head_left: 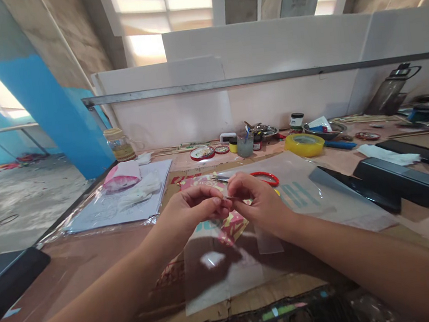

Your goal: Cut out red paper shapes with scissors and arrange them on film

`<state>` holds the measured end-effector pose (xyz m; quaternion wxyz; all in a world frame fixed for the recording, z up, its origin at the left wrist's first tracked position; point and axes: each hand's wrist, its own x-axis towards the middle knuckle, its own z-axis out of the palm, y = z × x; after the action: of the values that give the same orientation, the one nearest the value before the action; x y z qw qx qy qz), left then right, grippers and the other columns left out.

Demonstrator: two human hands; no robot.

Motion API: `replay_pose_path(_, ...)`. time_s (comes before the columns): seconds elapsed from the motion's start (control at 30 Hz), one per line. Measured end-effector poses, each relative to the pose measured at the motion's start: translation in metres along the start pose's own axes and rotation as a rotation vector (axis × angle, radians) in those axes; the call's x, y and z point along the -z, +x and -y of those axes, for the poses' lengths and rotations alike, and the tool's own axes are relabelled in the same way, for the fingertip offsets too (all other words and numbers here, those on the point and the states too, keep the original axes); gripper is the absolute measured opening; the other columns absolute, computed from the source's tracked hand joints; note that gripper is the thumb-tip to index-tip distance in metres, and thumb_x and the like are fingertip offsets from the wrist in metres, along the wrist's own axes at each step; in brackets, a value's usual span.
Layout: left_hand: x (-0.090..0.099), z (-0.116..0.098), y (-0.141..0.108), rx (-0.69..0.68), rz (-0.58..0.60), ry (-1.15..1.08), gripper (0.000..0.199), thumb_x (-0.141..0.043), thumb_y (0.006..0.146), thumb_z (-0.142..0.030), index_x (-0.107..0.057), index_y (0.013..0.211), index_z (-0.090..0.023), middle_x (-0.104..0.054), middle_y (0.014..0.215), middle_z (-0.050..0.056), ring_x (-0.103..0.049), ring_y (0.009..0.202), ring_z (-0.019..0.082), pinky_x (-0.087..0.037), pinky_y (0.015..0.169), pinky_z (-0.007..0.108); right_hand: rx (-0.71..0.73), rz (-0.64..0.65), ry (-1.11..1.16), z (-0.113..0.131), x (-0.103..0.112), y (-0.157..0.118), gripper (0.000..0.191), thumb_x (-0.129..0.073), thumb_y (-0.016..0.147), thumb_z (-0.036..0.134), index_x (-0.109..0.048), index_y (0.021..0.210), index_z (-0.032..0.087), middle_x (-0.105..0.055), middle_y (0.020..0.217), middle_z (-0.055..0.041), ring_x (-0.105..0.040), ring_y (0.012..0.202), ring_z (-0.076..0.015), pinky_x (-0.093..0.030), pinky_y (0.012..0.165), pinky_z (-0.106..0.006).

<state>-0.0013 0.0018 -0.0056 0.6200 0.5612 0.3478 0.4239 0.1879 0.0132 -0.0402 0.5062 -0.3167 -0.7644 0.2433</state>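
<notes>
My left hand and my right hand meet above the middle of the table, fingertips pinched together. Between them is something small and thin that I cannot make out. Beneath the hands lies a pink and yellow patterned sheet, partly covered by them. Scissors with red handles rest just behind my right hand, their blades partly hidden by it. A translucent plastic sheet spreads under all this, on top of flattened cardboard.
To the left are stacked white papers and a glass jar. Behind stand a cup of cloudy water and yellow tape. On the right are a black case and a dark bottle.
</notes>
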Motion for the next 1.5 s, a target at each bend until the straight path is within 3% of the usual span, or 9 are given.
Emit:
replay_pose_path(0.33, 0.001, 0.004, 0.002, -0.035, 0.016, -0.057, 0.014, -0.083, 0.073, -0.027, -0.073, 0.078, -0.018, -0.077, 0.081, 0.002, -0.073, 0.075, 0.014, -0.059, 0.079, 0.027, -0.015, -0.005, 0.007, 0.0, -0.001, -0.002, 0.011, -0.061, 0.086, 0.019, -0.052, 0.082, 0.022, -0.056, 0.084, 0.0004, -0.055, 0.068, -0.012, -0.048, 0.061, -0.025)
replay_pose_path(0.5, -0.001, 0.002, 0.002, -0.034, 0.027, -0.082, 0.023, -0.08, 0.076, -0.023, -0.073, 0.098, -0.021, -0.079, 0.086, 0.003, -0.073, 0.08, 0.014, -0.059, 0.079, 0.027, -0.015, -0.003, -0.007, 0.0, -0.001, -0.001, 0.01, -0.06, 0.085, 0.014, -0.053, 0.083, 0.022, -0.057, 0.082, 0.0006, -0.055, 0.07, -0.0128, -0.047, 0.062, -0.025)
replay_pose_path(0.67, -0.004, -0.002, 0.0, -0.041, 0.014, -0.081, 0.027, -0.079, 0.078, -0.035, -0.072, 0.099, -0.018, -0.078, 0.085, 0.005, -0.072, 0.08, 0.017, -0.058, 0.077, 0.028, -0.018, -0.002, -0.013, -0.001, -0.001, -0.001, 0.009, -0.058, 0.085, 0.014, -0.055, 0.085, 0.022, -0.059, 0.084, -0.0004, -0.058, 0.075, -0.014, -0.049, 0.064, -0.026)
replay_pose_path(0.87, 0.0, 0.002, 0.003, -0.051, 0.008, 0.021, 0.029, -0.077, 0.079, -0.038, -0.071, 0.099, -0.019, -0.076, 0.084, 0.003, -0.071, 0.076, 0.015, -0.057, 0.076, 0.028, -0.023, 0.002, 0.01, 0.0, -0.002, -0.001, 0.007, -0.059, 0.086, 0.017, -0.055, 0.085, 0.021, -0.058, 0.083, -0.0002, -0.059, 0.07, -0.013, -0.05, 0.062, -0.025)
replay_pose_path(0.97, 0.004, 0.003, 0.004, -0.104, -0.035, 0.184, 0.03, -0.074, 0.082, -0.04, -0.069, 0.101, -0.018, -0.071, 0.075, 0.0, -0.066, 0.067, 0.013, -0.055, 0.068, 0.027, -0.057, -0.007, 0.04, 0.004, -0.001, -0.001, 0.007, -0.061, 0.089, 0.025, -0.057, 0.087, 0.02, -0.062, 0.08, -0.0005, -0.061, 0.067, -0.013, -0.051, 0.061, -0.026)
replay_pose_path(1.1, 0.013, 0.003, 0.004, -0.347, -0.221, 0.648, 0.028, -0.068, 0.087, -0.039, -0.064, 0.109, -0.02, -0.06, 0.064, -0.005, -0.057, 0.059, 0.012, -0.047, 0.057, 0.025, -0.09, -0.01, 0.11, 0.009, 0.0, -0.001, 0.012, -0.064, 0.091, 0.031, -0.063, 0.092, 0.019, -0.067, 0.079, -0.0014, -0.063, 0.064, -0.0126, -0.051, 0.057, -0.025)
replay_pose_path(1.23, 0.022, 0.004, 0.006, -0.778, -0.378, 1.095, 0.02, -0.07, 0.087, -0.027, -0.063, 0.105, -0.022, -0.064, 0.084, -0.001, -0.062, 0.076, 0.014, -0.051, 0.072, 0.029, -0.02, -0.017, 0.022, 0.01, 0.001, 0.0, 0.018, -0.061, 0.092, 0.027, -0.07, 0.106, 0.019, -0.072, 0.087, -0.0045, -0.065, 0.069, -0.0138, -0.052, 0.058, -0.026)
replay_pose_path(1.37, 0.024, 0.002, 0.005, -1.116, -0.406, 1.3, 0.015, -0.071, 0.087, -0.023, -0.065, 0.101, -0.022, -0.064, 0.097, 0.002, -0.064, 0.09, 0.016, -0.053, 0.083, 0.031, 0.123, -0.024, -0.072, 0.01, 0.002, -0.001, 0.022, -0.06, 0.094, 0.025, -0.073, 0.11, 0.019, -0.072, 0.091, -0.0054, -0.063, 0.069, -0.013, -0.051, 0.061, -0.027)
replay_pose_path(1.5, 0.021, -0.005, 0.001, -1.241, -0.444, 1.414, 0.015, -0.073, 0.085, -0.02, -0.068, 0.099, -0.023, -0.065, 0.095, 0.002, -0.063, 0.083, 0.015, -0.054, 0.081, 0.03, 0.188, -0.023, -0.097, 0.012, 0.001, -0.001, 0.021, -0.061, 0.094, 0.025, -0.075, 0.108, 0.018, -0.069, 0.081, -0.0042, -0.059, 0.066, -0.0129, -0.05, 0.063, -0.027)
